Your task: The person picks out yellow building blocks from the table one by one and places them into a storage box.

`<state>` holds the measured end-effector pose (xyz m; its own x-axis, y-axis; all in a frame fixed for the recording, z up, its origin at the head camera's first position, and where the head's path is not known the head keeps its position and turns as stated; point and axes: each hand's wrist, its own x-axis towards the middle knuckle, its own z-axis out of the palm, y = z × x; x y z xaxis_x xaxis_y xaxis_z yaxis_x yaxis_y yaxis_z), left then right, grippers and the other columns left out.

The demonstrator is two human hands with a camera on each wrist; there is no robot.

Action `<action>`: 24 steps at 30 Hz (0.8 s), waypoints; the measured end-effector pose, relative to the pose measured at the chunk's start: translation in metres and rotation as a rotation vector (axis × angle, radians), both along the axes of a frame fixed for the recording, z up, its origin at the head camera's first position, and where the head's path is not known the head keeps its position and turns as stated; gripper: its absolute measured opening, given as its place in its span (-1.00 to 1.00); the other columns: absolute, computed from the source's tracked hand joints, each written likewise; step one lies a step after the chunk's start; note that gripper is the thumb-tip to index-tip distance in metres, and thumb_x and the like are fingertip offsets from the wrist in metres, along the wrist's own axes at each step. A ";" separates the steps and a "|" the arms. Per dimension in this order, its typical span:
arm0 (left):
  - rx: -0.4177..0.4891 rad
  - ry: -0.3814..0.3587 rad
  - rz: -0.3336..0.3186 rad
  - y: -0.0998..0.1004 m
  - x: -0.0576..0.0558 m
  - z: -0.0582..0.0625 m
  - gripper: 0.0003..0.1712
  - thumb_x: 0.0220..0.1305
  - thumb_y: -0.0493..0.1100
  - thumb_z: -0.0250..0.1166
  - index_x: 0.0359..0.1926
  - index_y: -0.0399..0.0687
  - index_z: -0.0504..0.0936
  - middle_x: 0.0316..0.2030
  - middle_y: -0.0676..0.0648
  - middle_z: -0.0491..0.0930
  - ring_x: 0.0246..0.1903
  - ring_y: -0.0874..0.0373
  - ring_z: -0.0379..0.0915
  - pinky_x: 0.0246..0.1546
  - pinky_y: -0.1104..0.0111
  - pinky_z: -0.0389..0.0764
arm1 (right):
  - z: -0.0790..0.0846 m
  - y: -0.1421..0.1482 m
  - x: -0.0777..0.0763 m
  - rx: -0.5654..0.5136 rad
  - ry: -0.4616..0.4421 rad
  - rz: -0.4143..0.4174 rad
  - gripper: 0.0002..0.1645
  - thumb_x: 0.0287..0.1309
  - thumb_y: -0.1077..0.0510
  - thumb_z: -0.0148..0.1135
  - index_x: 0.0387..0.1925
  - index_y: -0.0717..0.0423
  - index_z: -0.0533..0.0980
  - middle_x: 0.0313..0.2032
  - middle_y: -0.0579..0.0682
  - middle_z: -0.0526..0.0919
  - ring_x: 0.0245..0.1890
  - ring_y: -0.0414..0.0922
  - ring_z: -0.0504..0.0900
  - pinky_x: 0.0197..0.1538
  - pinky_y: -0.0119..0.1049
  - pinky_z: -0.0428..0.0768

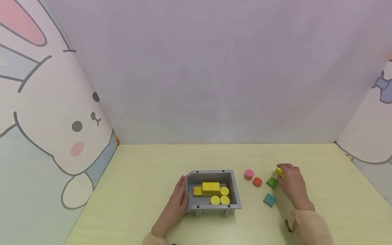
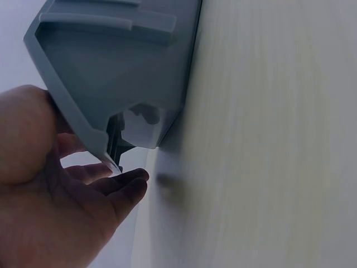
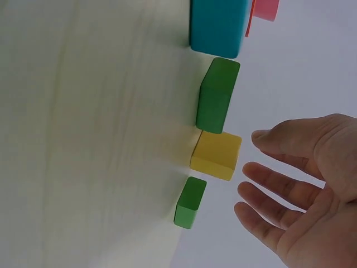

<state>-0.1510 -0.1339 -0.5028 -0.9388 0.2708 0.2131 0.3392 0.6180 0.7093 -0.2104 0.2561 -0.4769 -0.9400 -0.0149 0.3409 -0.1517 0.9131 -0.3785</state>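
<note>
Along the left end of a grey plastic bin (image 1: 237, 194), my left hand (image 1: 176, 204) rests with its fingers fairly straight against the side. The left wrist view shows that hand (image 2: 72, 184) beside the bin's lip (image 2: 70, 106). Inside the bin lie yellow rectangular blocks (image 1: 211, 187) and yellow round pieces (image 1: 215, 200). My right hand (image 1: 292, 183) reaches over a yellow block (image 1: 278, 172) at the right. In the right wrist view, the hand's (image 3: 301, 190) thumb and fingers are spread, with a gap between them and the yellow block (image 3: 216, 155) on the table.
Left of the right hand lie a green block (image 1: 272, 182), a teal block (image 1: 270, 200), a red disc (image 1: 257, 182) and a pink cylinder (image 1: 249, 174). Another small green block (image 3: 190, 202) shows in the right wrist view. A pale wall (image 1: 214, 85) stands behind the table.
</note>
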 end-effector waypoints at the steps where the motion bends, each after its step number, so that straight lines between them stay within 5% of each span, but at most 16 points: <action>1: -0.002 0.000 -0.001 0.000 0.000 0.000 -0.40 0.36 -0.28 -0.08 0.36 -0.29 -0.03 0.36 -0.38 -0.04 0.31 -0.18 -0.08 0.25 -0.09 0.20 | 0.000 0.001 0.000 0.000 -0.008 -0.001 -0.62 -0.14 0.43 0.15 -0.16 0.44 0.46 -0.12 0.46 0.48 -0.18 0.38 0.38 -0.29 0.27 0.56; 24: -0.028 0.018 0.007 0.001 0.000 0.003 -0.40 0.37 -0.28 -0.09 0.36 -0.30 -0.02 0.34 -0.41 -0.01 0.30 -0.23 -0.07 0.24 -0.11 0.21 | -0.001 0.003 -0.007 0.023 -0.117 0.031 -0.60 -0.09 0.45 0.09 -0.10 0.43 0.45 -0.14 0.49 0.49 -0.23 0.35 0.45 -0.36 0.21 0.57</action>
<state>-0.1505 -0.1333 -0.5000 -0.9366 0.2705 0.2227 0.3477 0.6395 0.6857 -0.2172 0.2595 -0.4777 -0.9723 -0.0516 0.2279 -0.1364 0.9172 -0.3743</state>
